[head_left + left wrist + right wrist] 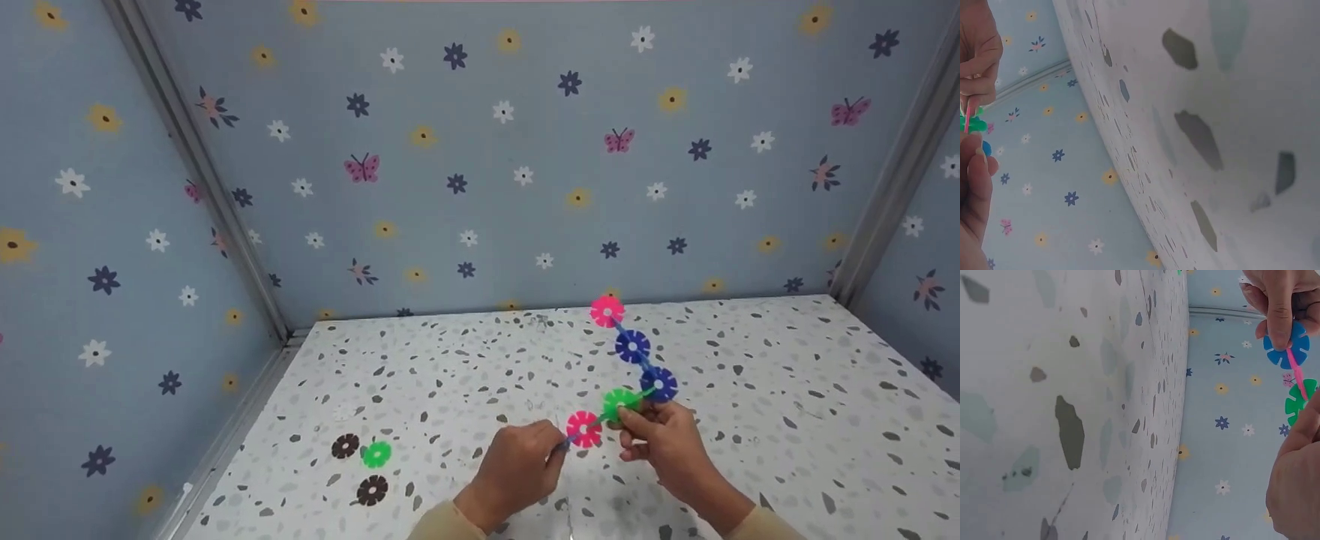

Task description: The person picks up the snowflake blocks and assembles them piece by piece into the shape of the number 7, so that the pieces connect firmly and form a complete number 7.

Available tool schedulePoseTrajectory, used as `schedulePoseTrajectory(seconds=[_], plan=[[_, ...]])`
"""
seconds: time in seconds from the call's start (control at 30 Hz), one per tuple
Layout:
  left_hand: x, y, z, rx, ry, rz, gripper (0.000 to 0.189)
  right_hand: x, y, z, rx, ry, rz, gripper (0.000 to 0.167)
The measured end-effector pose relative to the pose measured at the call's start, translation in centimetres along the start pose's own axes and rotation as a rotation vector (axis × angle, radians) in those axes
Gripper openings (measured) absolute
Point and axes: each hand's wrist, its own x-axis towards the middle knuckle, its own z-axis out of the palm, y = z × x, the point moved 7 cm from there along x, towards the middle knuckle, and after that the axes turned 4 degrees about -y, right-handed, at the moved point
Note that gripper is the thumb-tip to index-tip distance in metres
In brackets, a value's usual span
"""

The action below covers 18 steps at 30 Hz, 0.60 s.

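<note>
A chain of flat, slotted plastic snowflake discs is held up between my two hands. My left hand (516, 463) pinches a blue disc (1285, 349) at the chain's near end, seen edge-on in the head view. Joined to it is a pink disc (583, 429), then a green disc (619, 406). The right hand (670, 448) pinches that green disc between thumb and fingers. Beyond it, the chain bends up and away through a blue disc (658, 384) and another blue disc (632, 346) to a pink disc (607, 311), with edge-on discs between.
Loose on the speckled white tabletop (465, 375), left of my hands, lie a green disc (376, 454), a brown disc (345, 445) and a second brown disc (373, 490). Flower-patterned blue panels (480, 165) enclose the table at the back and both sides.
</note>
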Motion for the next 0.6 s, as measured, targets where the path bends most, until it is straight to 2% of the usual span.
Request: schedulePoseTrajectory(seconds=[0.17,0.27,0.4,0.6], plan=[[0.2,-0.1,0.1,-0.002,-0.018,-0.030,0.013,0.2,0.4,-0.2,0.013,0.024,0.025,0.015],[0.2,-0.3,0.1,-0.019,-0.051,-0.054,0.010,0.3,0.7,-0.4,0.017,0.045,0.036,0.016],[0.0,-0.9,0.4,-0.017,-0.135,-0.083,0.008,0.4,0.9,-0.8,0.002,0.074,0.050,0.016],[-1.0,-2.9,-0.1,-0.021,-0.287,-0.134,0.025,0.6,1.1,-1.5,-0.051,0.089,0.060,0.018]])
